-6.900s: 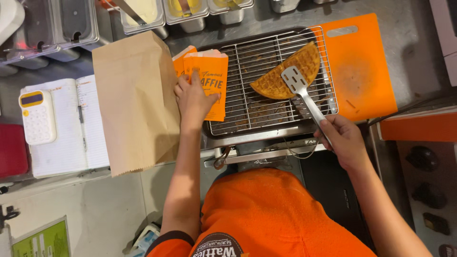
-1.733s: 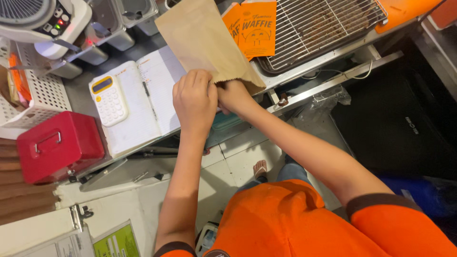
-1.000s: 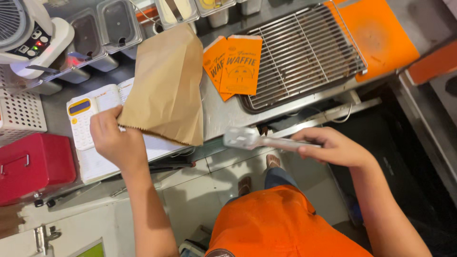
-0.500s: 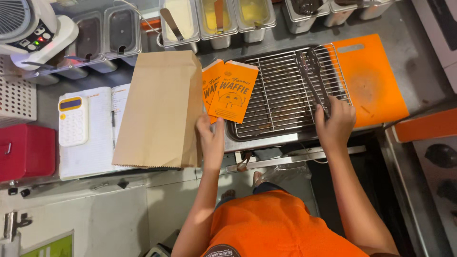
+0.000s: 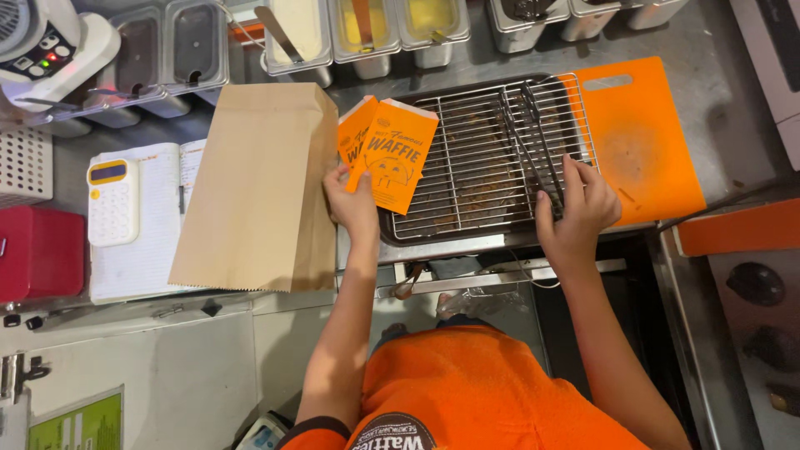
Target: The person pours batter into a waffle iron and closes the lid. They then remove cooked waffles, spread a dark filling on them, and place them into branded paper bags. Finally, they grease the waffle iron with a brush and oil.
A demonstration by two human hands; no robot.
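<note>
Up at the bench's back edge, steel tubs (image 5: 367, 29) stand in a row, some holding yellow or cream sauce. The left hand (image 5: 354, 204) pinches the lower corner of two orange paper sleeves (image 5: 392, 154), which overlap the left rim of the wire rack (image 5: 467, 167). The right hand (image 5: 575, 208) closes on the handle end of metal tongs (image 5: 533, 142) lying across the rack, beside the orange cutting board (image 5: 642, 142). A brown paper bag (image 5: 258, 192) lies flat just left of the sleeves, overlapping a notebook (image 5: 137, 250) and near a yellow calculator (image 5: 111, 202). A red box (image 5: 37, 250) sits at the left edge.
</note>
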